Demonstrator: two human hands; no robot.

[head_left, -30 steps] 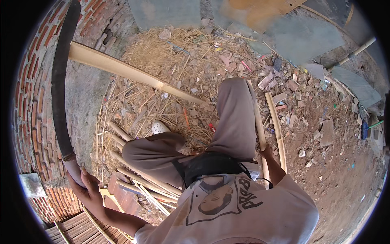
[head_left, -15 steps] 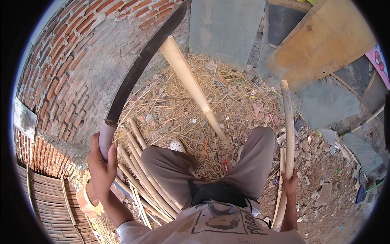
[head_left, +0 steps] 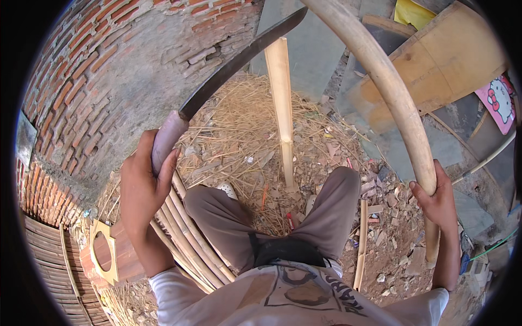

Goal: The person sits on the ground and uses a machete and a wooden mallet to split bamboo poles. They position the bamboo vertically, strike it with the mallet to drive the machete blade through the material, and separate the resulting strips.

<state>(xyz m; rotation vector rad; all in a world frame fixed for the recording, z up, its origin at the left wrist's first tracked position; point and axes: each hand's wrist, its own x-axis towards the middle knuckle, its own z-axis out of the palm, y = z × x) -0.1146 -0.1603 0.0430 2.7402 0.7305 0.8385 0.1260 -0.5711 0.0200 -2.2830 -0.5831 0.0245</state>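
Note:
My left hand [head_left: 142, 187] is closed around the purplish handle of a machete [head_left: 234, 68]. Its dark curved blade slants up and to the right, the tip close to the upper end of a bamboo pole [head_left: 396, 89]. That pale, thick pole is gripped by my right hand [head_left: 438, 201] low on its length, and it rises toward the top of the view, where its end is cut off. Between my knees a split bamboo piece [head_left: 279, 92] stands upright, its pale inner face showing; its top appears just under the blade. I cannot tell whether blade and bamboo touch.
Several bamboo poles [head_left: 190, 233] lie beside my left leg, and a narrow strip [head_left: 361, 244] lies right of my right leg. A brick wall [head_left: 81, 103] bounds the left. Boards [head_left: 435, 60] lean at the far right. Straw [head_left: 239, 114] and rubble cover the ground.
My right hand has risen and moved right, lifting the bamboo pole high. The machete has tilted further to the right in my left hand. The split bamboo now looks more upright.

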